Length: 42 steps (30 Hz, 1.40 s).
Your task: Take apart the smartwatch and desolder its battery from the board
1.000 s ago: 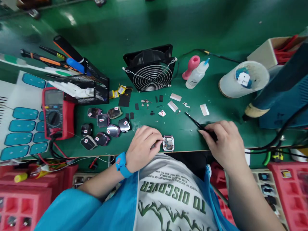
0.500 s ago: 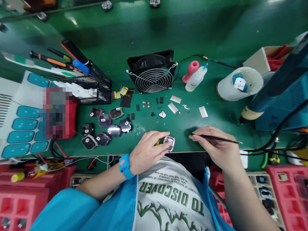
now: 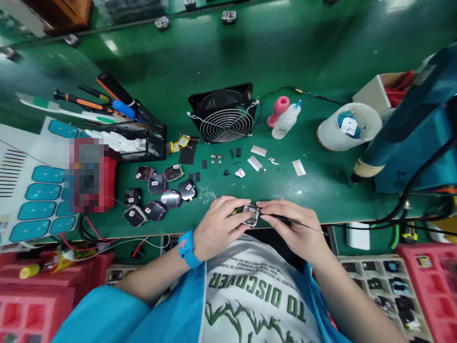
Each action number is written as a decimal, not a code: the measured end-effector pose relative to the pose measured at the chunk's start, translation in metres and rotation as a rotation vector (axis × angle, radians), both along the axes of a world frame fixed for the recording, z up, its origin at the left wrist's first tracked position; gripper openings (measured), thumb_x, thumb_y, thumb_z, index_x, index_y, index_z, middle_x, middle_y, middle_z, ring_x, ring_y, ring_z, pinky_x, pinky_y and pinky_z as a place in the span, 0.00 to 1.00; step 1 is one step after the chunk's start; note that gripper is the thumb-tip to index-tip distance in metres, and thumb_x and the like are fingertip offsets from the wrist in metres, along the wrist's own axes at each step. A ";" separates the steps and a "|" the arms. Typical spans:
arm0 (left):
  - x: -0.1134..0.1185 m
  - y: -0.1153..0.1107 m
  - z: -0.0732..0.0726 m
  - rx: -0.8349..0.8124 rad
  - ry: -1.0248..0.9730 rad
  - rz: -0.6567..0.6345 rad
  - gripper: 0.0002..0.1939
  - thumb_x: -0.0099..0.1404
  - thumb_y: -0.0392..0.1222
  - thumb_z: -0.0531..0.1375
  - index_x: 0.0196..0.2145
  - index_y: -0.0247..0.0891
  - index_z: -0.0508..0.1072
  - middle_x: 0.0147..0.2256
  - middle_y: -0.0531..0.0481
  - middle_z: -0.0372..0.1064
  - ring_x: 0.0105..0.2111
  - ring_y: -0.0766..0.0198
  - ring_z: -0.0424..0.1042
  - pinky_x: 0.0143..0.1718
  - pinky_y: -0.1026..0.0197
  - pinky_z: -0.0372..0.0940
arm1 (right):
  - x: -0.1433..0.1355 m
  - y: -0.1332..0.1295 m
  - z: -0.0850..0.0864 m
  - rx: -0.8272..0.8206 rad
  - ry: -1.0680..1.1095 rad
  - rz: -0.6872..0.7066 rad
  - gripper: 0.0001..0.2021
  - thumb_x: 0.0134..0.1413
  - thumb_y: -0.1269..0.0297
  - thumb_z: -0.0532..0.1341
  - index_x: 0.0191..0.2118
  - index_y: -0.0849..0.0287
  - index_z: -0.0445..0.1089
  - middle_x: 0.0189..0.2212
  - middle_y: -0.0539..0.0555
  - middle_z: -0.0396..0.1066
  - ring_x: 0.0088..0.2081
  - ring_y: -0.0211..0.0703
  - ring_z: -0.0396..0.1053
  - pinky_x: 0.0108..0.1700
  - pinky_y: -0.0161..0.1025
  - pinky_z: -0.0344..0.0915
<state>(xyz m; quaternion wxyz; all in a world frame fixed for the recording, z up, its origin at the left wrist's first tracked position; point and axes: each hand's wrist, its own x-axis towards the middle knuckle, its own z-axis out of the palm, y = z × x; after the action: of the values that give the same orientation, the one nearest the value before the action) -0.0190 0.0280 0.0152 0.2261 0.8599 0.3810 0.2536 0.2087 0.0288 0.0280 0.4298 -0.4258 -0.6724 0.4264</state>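
Observation:
My left hand [image 3: 219, 224], with a blue band at the wrist, holds a small open watch case [image 3: 252, 216] at the table's front edge. Yellow and metallic parts show inside the case. In my right hand [image 3: 296, 224] is a thin black tool [image 3: 285, 219], pinched between the fingers, its tip end at the case's right side. Several dark watch units [image 3: 170, 198] lie to the left of my hands. Beyond the case are small loose parts, among them a white piece with red marks [image 3: 240, 173] and pale strips [image 3: 254, 163].
A black fan [image 3: 225, 114] stands at the back, with a clear bottle [image 3: 286, 121] beside it. At left are a mesh tool holder [image 3: 155, 143] and a red device [image 3: 110, 176]. A white tub [image 3: 330, 127] and a blue device [image 3: 417, 157] stand right.
My right hand has moved left with the black tool, from the bare tabletop to the watch case. My left hand still holds the case. The view has shifted slightly.

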 end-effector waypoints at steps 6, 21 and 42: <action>0.000 0.001 -0.001 0.002 -0.033 -0.006 0.09 0.73 0.39 0.62 0.50 0.40 0.74 0.53 0.41 0.73 0.50 0.53 0.71 0.49 0.47 0.72 | -0.001 -0.001 0.002 0.040 -0.059 0.022 0.10 0.63 0.72 0.64 0.44 0.51 0.80 0.41 0.53 0.83 0.45 0.47 0.81 0.48 0.44 0.80; 0.000 0.001 0.000 0.032 -0.013 -0.005 0.08 0.73 0.38 0.62 0.49 0.38 0.75 0.53 0.42 0.74 0.50 0.53 0.72 0.50 0.48 0.71 | 0.010 0.005 -0.011 -0.205 0.158 -0.016 0.06 0.60 0.70 0.67 0.38 0.52 0.82 0.40 0.53 0.84 0.42 0.49 0.83 0.46 0.46 0.82; -0.023 0.066 0.041 0.101 0.272 0.090 0.02 0.69 0.36 0.63 0.39 0.37 0.72 0.51 0.43 0.76 0.49 0.48 0.66 0.50 0.45 0.67 | -0.056 0.101 -0.010 0.082 -0.276 -0.466 0.11 0.64 0.59 0.60 0.37 0.55 0.79 0.30 0.55 0.78 0.35 0.48 0.72 0.37 0.43 0.68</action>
<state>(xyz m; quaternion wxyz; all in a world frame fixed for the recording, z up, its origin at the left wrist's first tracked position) -0.0420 0.0939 0.0557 0.1173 0.8787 0.4328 0.1635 0.1526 0.1302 0.0182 0.4373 -0.6056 -0.6251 0.2263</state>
